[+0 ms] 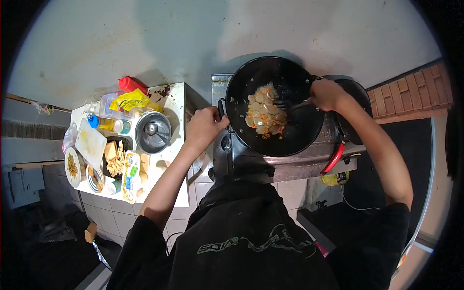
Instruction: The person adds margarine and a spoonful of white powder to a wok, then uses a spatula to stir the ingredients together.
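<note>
A black wok (299, 135) sits on the stove (251, 166). Pale, glossy food pieces with orange bits (266, 111) are heaped left of the wok's centre. My left hand (205, 126) is closed around the wok's side handle (221, 108). Over the wok's right rim, my right hand (328, 94) grips a dark spatula (290, 104), which looks slotted. Its head touches the right side of the food, and my fingers hide most of its handle.
Right of the wok is a second dark pan (355, 99) with a red handle (333, 159). On the left, a white table (179, 159) bears a metal bowl (157, 145), a cutting board (91, 141), a yellow pouch (128, 100) and a red squeeze bottle (130, 84). A wall (193, 34) stands behind the stove.
</note>
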`<state>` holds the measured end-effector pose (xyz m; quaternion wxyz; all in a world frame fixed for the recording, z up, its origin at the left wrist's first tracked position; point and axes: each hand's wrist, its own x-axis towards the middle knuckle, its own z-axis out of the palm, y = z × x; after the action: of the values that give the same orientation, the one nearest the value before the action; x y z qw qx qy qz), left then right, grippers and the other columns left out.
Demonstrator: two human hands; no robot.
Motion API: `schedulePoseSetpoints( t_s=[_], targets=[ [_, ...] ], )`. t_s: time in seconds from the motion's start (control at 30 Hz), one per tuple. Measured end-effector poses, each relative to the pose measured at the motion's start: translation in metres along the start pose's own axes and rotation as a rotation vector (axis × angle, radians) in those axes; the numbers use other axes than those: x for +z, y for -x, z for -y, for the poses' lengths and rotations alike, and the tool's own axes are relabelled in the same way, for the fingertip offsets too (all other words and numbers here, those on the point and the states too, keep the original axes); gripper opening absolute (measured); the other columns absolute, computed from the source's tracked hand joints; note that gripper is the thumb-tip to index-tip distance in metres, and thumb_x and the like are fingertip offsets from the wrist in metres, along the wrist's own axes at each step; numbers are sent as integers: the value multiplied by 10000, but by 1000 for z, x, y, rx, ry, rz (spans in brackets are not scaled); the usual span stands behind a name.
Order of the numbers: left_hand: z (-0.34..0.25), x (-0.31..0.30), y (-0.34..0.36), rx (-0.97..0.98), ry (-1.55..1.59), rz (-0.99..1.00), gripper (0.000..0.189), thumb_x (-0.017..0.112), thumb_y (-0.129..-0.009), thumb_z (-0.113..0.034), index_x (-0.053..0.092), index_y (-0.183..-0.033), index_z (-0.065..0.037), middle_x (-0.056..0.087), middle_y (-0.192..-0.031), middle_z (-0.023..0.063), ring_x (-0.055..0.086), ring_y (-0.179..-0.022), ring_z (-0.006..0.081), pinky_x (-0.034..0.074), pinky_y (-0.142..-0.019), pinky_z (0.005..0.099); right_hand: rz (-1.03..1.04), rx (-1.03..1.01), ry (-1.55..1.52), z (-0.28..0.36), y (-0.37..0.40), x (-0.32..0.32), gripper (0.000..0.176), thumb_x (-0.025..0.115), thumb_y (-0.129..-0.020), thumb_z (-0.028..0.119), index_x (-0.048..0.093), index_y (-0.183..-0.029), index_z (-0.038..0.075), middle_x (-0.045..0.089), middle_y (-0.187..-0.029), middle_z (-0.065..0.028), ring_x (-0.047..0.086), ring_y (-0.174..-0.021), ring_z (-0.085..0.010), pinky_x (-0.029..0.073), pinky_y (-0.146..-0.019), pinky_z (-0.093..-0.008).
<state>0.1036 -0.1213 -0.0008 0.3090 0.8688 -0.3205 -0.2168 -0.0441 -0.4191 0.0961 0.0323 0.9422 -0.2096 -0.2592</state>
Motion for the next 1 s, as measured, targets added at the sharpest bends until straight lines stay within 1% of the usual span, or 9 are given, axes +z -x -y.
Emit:
schedulePoseSetpoints(
  t_s=[0.07, 0.13, 0.2, 0.37, 0.5, 0.6, 0.67, 0.8, 1.0],
  targets=[
    [-2, -1, 0, -1, 11, 5, 367, 673, -790, -344, 660, -749, 20, 650, -694, 207, 660, -737, 381, 520, -699, 452, 31, -57, -156, -1, -1, 24, 317, 682, -849, 284, 693, -964, -11, 671, -958, -240, 649, -907, -392, 508, -795, -443],
    [-3, -4, 0, -6, 23, 4, 368, 674, -790, -343, 658, -745, 22, 648, -690, 209, 661, -735, 381, 519, -698, 452, -229, -137, -506, 4, 22, 55, 295, 663, -865, 274, 694, -963, -3, 662, -869, -250, 650, -864, -402, 501, -779, -444],
    [-4, -6, 0, -10, 21, 23, 363, 672, -788, -337, 657, -740, 23, 648, -688, 208, 661, -734, 379, 519, -702, 450, -392, -134, -534, 25, 54, 62, 237, 629, -889, 239, 686, -901, 9, 650, -854, -275, 644, -878, -415, 500, -782, -513],
    [-2, -4, -2, -4, 31, 14, 362, 672, -784, -335, 655, -738, 23, 650, -696, 207, 661, -733, 379, 519, -706, 445, -385, 117, -356, 69, 131, 45, 210, 617, -897, 208, 604, -866, 1, 632, -738, -268, 635, -718, -443, 514, -649, -517],
    [0, -2, -3, 29, 12, -14, 365, 670, -783, -339, 654, -737, 23, 650, -704, 214, 659, -734, 386, 521, -706, 446, -315, 89, -407, 65, 110, 72, 210, 615, -896, 202, 619, -883, -8, 626, -721, -268, 641, -744, -445, 518, -676, -524],
    [5, -1, -6, 61, -33, -15, 362, 666, -782, -337, 654, -735, 22, 650, -708, 221, 658, -734, 392, 523, -707, 446, -412, 126, -406, 47, 81, 81, 232, 610, -897, 210, 637, -867, -19, 623, -719, -275, 640, -778, -455, 520, -726, -521],
    [5, -1, -7, 50, -19, -26, 366, 667, -781, -342, 651, -728, 20, 648, -704, 223, 657, -734, 395, 523, -704, 447, -273, 227, -378, 33, 83, 69, 278, 605, -898, 240, 660, -847, -27, 639, -781, -285, 641, -840, -452, 515, -782, -505],
    [2, 3, -4, 23, 16, -26, 378, 671, -785, -358, 646, -720, 13, 648, -700, 215, 656, -726, 394, 523, -694, 449, -2, 143, -568, 25, 62, 62, 307, 604, -896, 253, 663, -899, -48, 652, -902, -289, 635, -922, -441, 506, -828, -490],
    [3, 0, -1, 8, 10, -30, 360, 664, -792, -349, 649, -738, 7, 653, -712, 203, 657, -741, 383, 523, -700, 449, -193, 151, -411, 24, 65, 61, 301, 603, -902, 263, 656, -889, -33, 654, -909, -274, 634, -911, -454, 510, -817, -498]
  ],
)
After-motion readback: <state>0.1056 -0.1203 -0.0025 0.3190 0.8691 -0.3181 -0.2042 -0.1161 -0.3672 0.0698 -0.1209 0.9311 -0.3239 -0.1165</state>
